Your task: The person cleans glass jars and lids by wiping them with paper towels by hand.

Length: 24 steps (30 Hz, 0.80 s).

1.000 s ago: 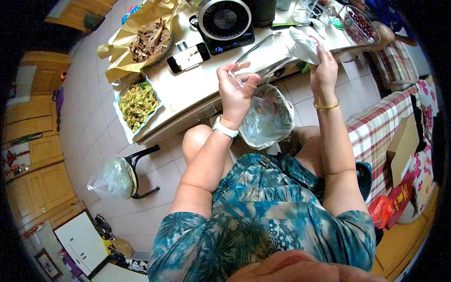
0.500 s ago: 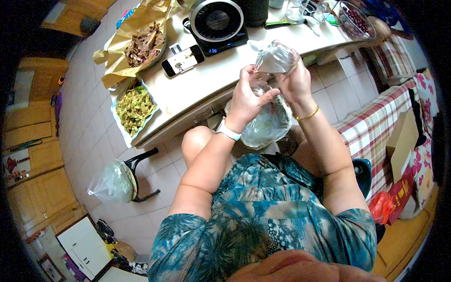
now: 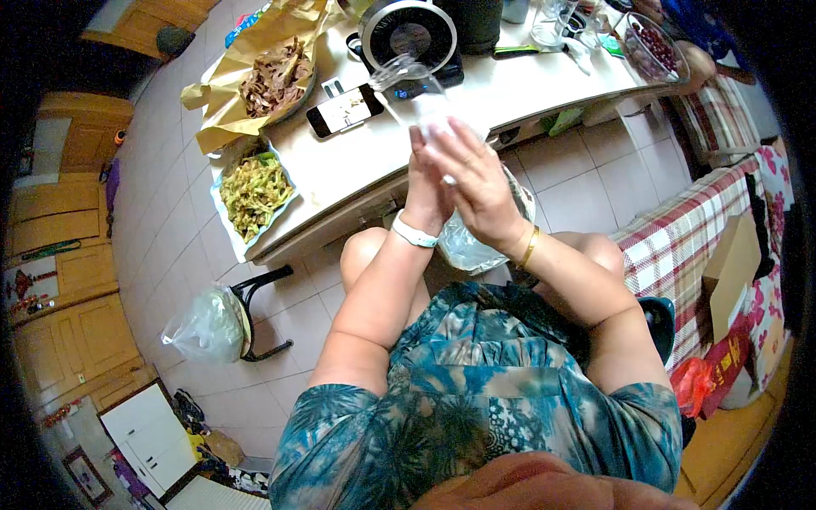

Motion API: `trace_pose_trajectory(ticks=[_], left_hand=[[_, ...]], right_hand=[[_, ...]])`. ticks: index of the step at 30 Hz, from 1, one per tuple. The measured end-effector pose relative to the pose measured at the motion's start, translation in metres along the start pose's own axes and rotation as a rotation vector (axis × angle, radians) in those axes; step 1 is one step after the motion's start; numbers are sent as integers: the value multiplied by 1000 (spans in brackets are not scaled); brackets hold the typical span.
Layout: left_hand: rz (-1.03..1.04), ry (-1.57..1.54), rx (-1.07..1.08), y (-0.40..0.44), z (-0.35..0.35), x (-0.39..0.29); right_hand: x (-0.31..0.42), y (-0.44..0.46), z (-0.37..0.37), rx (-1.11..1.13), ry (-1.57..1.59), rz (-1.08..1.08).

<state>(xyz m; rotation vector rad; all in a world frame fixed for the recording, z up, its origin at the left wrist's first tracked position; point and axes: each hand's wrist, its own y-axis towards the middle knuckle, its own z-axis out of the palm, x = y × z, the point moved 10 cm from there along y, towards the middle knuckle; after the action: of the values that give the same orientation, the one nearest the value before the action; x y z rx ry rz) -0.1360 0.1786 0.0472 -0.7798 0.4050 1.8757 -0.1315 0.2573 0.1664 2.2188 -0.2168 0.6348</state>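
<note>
A clear jar (image 3: 416, 89), smeared by motion, points up and left over the table edge. My left hand (image 3: 427, 187), with a white band on its wrist, is closed round its near end. My right hand (image 3: 480, 183), wearing a gold bangle, presses against that same end with fingers stretched across it, blurred. Something whitish (image 3: 444, 134) shows between the hands, too smeared to name. Below them stands a bin lined with a clear bag (image 3: 472, 242), partly hidden by my right hand.
On the table (image 3: 331, 178) are an induction cooker (image 3: 408, 38), a propped phone (image 3: 344, 110), meat on brown paper (image 3: 276, 76), a dish of chopped greens (image 3: 255, 195) and a bowl of red fruit (image 3: 650, 51). A bagged stool (image 3: 212, 323) stands left, a checked sofa cover (image 3: 654, 234) right.
The jar has moved left, from over the bin to in front of the cooker. My right hand has come left and lower, against my left hand. The view has shifted slightly.
</note>
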Motion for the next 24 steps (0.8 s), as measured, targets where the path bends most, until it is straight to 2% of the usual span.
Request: trace_pose_trajectory(ticks=[4,5,9,11,12,13,15,16,18,19,21,23,24], left_hand=[[91,58,114,-6,24,1],[42,105,84,-8,27,5],[-35,151,89,-7,32,14],[82,-6,-103,-3,31,-8],[22,12,-136,-3,15,-12],[50,-40,-84,6,1,-15],[68,-149,-30,15,-11,-25],[105,-102,-22,11,-1,-31],[79,68,-37,-2,13,-14],[104,151,26,-3,28,-10],[88,172,56,-2,27,0],[258,341,-13,-6,25,-21],[388,478,-61,-1,23,-37]], right_hand=[[-4,25,-15,-4,-68,-85],[-14,31,-23,-61,-60,-87],[-31,26,-29,-136,86,57],[-21,12,-22,-147,88,111],[-8,5,-11,-84,56,80],[1,-4,8,47,-40,24],[13,0,13,59,-38,-54],[8,9,7,3,2,-83],[-16,25,-12,-118,112,35],[-30,29,-23,-174,181,115],[-62,26,-24,-180,516,339],[-85,15,-13,-293,778,457],[-86,11,-11,-297,775,456]])
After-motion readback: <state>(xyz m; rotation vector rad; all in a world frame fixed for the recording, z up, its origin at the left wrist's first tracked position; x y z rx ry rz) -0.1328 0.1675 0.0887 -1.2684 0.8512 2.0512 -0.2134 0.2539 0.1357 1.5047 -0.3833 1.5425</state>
